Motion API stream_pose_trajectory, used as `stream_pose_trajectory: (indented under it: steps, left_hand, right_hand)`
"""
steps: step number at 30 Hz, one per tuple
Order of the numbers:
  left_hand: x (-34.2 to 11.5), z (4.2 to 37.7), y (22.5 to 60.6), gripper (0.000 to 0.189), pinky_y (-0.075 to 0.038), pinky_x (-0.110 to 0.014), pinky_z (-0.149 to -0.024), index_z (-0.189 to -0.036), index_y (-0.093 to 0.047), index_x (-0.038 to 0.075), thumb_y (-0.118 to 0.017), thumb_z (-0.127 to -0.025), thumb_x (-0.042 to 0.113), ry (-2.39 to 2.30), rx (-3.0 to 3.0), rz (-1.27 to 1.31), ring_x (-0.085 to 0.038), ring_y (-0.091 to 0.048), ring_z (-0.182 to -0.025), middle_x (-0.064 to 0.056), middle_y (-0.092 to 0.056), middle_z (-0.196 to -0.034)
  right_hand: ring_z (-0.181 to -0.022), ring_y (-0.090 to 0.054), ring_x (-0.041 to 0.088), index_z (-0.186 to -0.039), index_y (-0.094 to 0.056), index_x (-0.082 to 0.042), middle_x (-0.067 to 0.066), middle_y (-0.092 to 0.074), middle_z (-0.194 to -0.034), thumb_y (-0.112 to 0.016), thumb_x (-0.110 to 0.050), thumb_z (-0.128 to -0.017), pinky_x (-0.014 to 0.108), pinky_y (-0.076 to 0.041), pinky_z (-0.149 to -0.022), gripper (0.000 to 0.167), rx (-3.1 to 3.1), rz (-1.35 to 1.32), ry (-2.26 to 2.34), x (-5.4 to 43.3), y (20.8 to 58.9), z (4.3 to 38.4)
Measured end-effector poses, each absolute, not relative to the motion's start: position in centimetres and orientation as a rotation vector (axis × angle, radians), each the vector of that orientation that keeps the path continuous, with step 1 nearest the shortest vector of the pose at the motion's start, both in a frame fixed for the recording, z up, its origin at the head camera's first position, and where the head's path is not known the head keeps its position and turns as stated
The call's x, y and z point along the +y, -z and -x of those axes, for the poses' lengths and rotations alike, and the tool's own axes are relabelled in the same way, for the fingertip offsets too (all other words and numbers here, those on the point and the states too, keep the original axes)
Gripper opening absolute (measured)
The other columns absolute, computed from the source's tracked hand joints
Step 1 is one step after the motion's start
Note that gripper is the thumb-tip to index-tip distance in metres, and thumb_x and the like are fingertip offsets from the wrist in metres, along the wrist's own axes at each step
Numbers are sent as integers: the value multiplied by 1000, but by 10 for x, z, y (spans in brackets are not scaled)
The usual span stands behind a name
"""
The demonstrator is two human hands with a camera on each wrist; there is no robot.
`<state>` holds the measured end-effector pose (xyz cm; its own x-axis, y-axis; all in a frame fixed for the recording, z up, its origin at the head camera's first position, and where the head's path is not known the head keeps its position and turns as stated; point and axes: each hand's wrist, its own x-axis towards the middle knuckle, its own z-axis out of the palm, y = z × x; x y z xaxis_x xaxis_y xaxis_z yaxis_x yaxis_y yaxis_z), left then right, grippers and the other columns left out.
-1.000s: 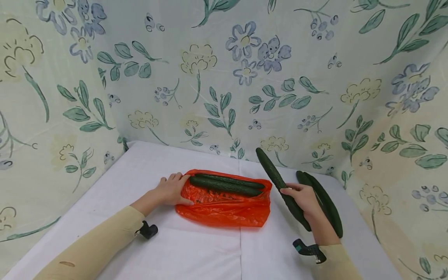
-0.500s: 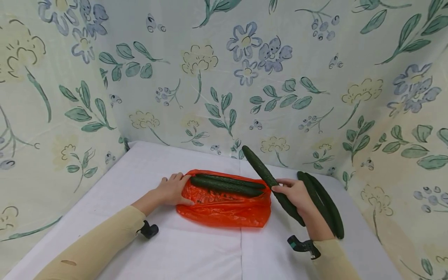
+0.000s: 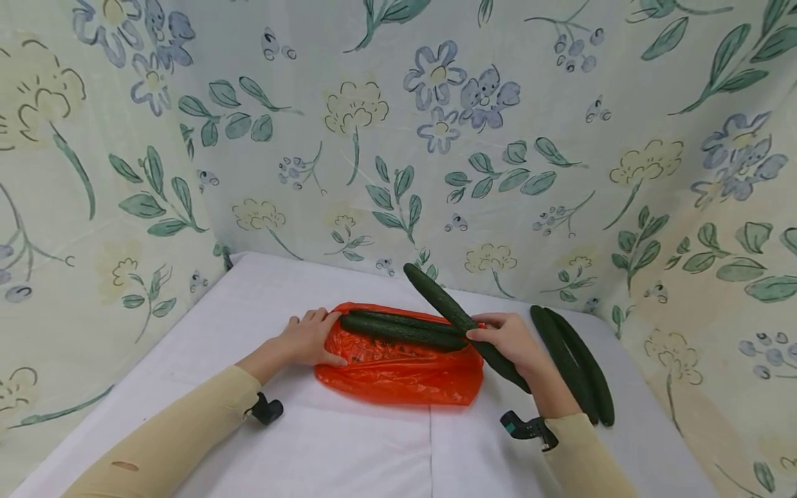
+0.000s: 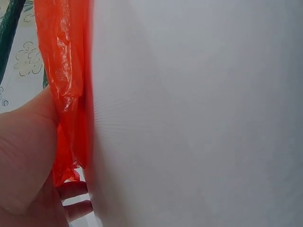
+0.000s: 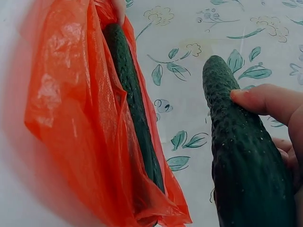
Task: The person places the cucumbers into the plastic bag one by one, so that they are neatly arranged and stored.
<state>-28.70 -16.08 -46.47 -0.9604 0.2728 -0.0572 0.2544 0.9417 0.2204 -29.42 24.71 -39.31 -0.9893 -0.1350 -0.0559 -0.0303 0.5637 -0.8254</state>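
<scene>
A red plastic bag [image 3: 398,377] lies on the white cloth with its mouth spread, and two dark green cucumbers [image 3: 398,330] lie side by side in it. My left hand [image 3: 310,339] grips the bag's left end, thumb in front and fingers behind; the left wrist view shows red plastic [image 4: 71,90] between thumb and fingers. In my right hand [image 3: 510,342], a third cucumber [image 3: 438,297] is held around its middle. It slants up to the left, overlapping the bag's right end in the head view. The right wrist view shows my thumb [image 5: 253,99] pressed along its bumpy skin.
Two more cucumbers [image 3: 575,366] lie together on the right of the white-covered table [image 3: 367,449], just beyond my right forearm. A floral curtain [image 3: 398,138] hangs behind the table and along both sides.
My right hand has moved left with its cucumber, from beside the bag to over its right end. The left hand stays at the bag's left end.
</scene>
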Motion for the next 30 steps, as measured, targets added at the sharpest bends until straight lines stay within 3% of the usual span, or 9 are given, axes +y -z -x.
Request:
stream_pose_trajectory:
  steps: [9,16,23,30]
  left_hand:
    - [-160,286,463,116,-36,-68,-105,-156,-34,12,-73,-69,78,-299,3008,-415,-40,-41,-136,-18,-43,-148]
    - [-161,286,463,114,-36,-69,-105,-155,-36,11,-74,-69,77,-306,3010,-418,-40,-41,-136,-19,-43,-148]
    - [-162,288,462,114,-35,-68,-106,-156,-33,12,-74,-71,76,-307,2988,-429,-40,-38,-137,-19,-41,-150]
    - [-162,287,459,113,-36,-68,-106,-155,-34,11,-75,-71,74,-335,2978,-445,-40,-39,-137,-18,-42,-149]
  right_hand:
    - [-93,-68,24,-126,-69,-5,16,-71,-119,-79,-25,-86,37,-60,-85,46,2673,199,1321,232,397,303]
    - [-93,-62,24,-122,-73,-10,12,-70,-116,-81,-27,-83,36,-58,-86,43,2717,293,1184,225,391,309]
    - [-89,-61,22,-118,-75,-10,6,-68,-94,-82,-26,-83,30,-56,-74,39,2679,416,1077,214,387,310]
    - [-93,-59,20,-116,-76,-13,2,-69,-99,-81,-25,-84,30,-55,-78,34,2655,509,923,197,388,312]
